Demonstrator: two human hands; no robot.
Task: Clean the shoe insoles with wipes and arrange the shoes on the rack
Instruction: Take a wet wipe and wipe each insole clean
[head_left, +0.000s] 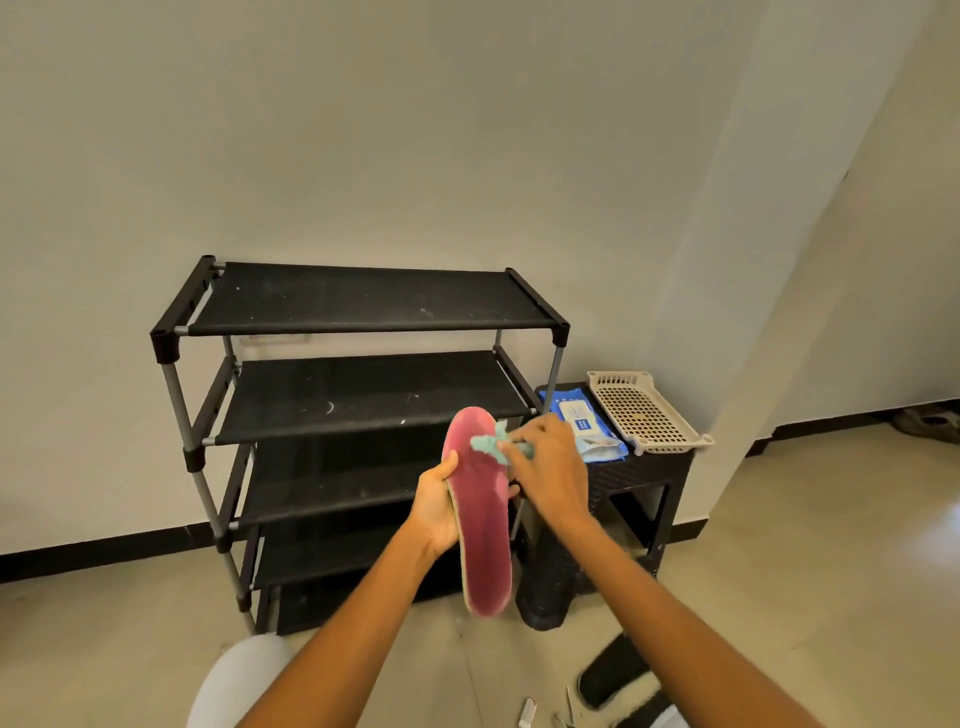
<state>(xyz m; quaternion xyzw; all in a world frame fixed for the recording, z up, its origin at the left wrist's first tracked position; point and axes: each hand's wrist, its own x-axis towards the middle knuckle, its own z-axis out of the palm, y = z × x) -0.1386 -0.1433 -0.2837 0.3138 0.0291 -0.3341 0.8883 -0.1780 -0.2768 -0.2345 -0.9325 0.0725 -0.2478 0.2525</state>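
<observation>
Before the rack, left hand wraps the pink insole at its middle; right hand pinches a wipe against it. Light, bendy; support midlength.

The rack has matt black cloth shelves, dusty and flecked white, on dull grey metal tubes with black plastic joints. At 3 o'clock from it, a black woven-textured plastic stool bears a glossy blue plastic wipes pack and a cream perforated plastic basket. The insole looks matt pink fabric with a pale foam edge; the wipe is crumpled greenish cloth.
</observation>
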